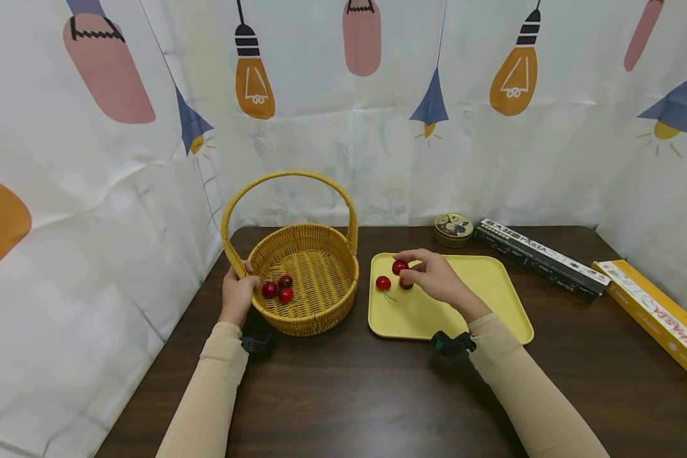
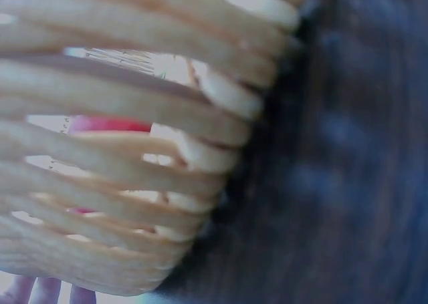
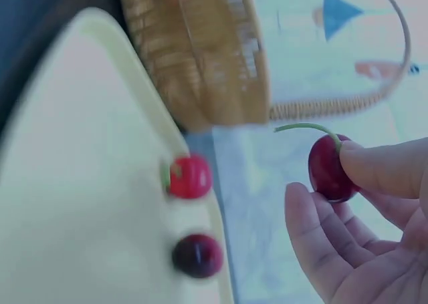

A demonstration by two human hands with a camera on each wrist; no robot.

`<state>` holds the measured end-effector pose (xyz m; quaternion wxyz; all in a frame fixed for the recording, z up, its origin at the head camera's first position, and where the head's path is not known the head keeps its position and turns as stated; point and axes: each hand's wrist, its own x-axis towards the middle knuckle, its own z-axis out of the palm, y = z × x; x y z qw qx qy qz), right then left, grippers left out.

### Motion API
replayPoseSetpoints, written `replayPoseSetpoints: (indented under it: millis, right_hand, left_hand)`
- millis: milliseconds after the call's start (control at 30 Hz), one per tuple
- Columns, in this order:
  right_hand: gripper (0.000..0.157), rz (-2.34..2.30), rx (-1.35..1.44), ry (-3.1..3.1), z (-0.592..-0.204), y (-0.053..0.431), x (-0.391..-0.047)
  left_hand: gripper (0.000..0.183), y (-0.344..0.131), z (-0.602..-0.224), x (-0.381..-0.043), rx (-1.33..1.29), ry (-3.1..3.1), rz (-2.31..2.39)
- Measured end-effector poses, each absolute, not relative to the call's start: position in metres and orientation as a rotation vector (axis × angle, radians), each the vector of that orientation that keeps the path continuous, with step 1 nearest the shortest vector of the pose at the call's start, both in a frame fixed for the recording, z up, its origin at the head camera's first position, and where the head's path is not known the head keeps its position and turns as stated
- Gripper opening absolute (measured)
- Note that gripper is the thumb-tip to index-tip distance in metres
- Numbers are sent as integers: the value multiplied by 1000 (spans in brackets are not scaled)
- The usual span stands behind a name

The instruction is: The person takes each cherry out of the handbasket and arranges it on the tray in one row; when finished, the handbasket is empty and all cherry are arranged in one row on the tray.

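Note:
My left hand (image 1: 237,296) grips the side of a yellow wicker basket (image 1: 334,312), at the foot of its tall hooped handle (image 1: 289,173). Three dark red cherries (image 1: 270,290) lie in the basket's left part. Between thumb and fingers my right hand (image 1: 437,280) pinches a cherry (image 3: 328,169) by its side, the green stem pointing away. That cherry is held above the left part of a pale yellow tray (image 1: 481,286). Two more cherries rest on the tray, a bright red one (image 3: 190,177) and a darker one (image 3: 198,256). Woven strands fill much of the left wrist view.
Behind the tray stands a round tin (image 1: 453,228). A long black pasta box (image 1: 541,261) lies slantwise at the back right, meeting a yellow pasta box (image 1: 658,318) by the right edge. A patterned white cloth (image 1: 320,146) hangs behind the dark wooden table (image 1: 343,394).

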<state>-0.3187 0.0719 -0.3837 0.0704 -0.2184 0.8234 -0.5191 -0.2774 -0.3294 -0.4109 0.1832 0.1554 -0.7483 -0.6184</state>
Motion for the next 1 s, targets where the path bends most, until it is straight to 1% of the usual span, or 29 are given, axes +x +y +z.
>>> replayPoseSetpoints:
  millis: [333,567,800,1000]
  right_hand:
    - [42,-1486,-535,2508,-400,109,-336]
    - [40,-1320,-504,2656,-417,127,-345]
    - [41,-1232,-506,2631,-425,132,-348]
    - [37,-1215,-548,2632,-429,126,-348]
  left_hand:
    - [30,-330,-411,-277,433,-2118,-1730]
    - [31,-330,-412,-276,424,-2129,-1729]
    - [32,-329,-412,-277,410,-2126,-1722]
    - [30,-330,-412,-277,431,-2128,-1721]
